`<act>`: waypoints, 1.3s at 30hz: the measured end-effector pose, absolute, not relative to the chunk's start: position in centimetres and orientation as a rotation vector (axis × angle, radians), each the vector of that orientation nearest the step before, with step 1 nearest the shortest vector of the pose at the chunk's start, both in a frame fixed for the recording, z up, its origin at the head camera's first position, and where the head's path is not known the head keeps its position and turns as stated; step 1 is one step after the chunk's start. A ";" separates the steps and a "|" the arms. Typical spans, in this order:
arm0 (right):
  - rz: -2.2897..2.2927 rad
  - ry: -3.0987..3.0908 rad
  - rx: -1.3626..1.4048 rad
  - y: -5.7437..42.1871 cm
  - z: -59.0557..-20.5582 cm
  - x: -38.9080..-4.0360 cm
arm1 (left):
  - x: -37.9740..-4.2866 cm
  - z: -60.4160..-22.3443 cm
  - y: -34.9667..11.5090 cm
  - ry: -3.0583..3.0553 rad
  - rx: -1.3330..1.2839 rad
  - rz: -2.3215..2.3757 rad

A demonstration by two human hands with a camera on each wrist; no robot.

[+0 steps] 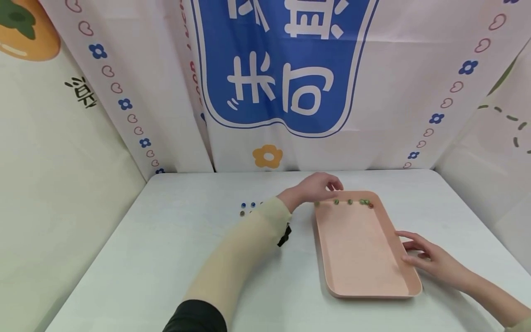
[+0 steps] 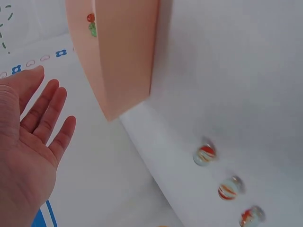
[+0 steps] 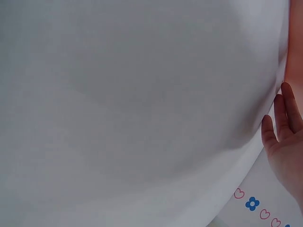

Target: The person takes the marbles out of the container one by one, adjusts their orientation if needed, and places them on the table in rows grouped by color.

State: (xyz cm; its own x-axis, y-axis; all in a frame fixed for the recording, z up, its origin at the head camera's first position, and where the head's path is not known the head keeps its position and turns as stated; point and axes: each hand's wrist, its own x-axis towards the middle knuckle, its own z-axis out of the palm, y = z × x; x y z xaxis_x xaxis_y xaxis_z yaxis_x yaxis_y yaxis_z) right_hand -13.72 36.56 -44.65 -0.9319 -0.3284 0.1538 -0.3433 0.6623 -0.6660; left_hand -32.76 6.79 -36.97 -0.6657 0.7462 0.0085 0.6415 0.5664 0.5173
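A pink rectangular tray [image 1: 361, 249] lies on the white table. Along its far edge sit several green marbles [image 1: 350, 202] and one reddish marble [image 1: 371, 205]. Above the tray's far left corner is my left hand [image 1: 313, 186], its fingers loosely bent; the left wrist view shows nothing in its palm. Against the tray's right side, the fingertips of my right hand [image 1: 437, 263] touch the rim, fingers extended. On the table to the left of the tray are blue marbles [image 1: 253, 204] and brownish ones [image 1: 242, 213], partly hidden by my left forearm.
Three glass marbles with red-and-white swirls, one of them the nearest marble [image 2: 205, 155], rest on the table in the left wrist view. A printed cloth [image 1: 269, 157] hangs behind the table's far edge, with pale cloth walls at both sides.
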 end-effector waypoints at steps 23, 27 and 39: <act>1.169 -2.815 0.565 36.6 -45.0 -13.8 | -31.3 -39.9 12.4 2.469 0.967 0.912; 1.187 -2.815 0.564 36.6 -45.0 -13.7 | -30.9 -40.3 13.2 2.420 0.997 0.919; 1.192 -2.764 0.616 36.7 -45.3 -13.7 | -31.1 -41.3 14.4 2.306 0.911 0.924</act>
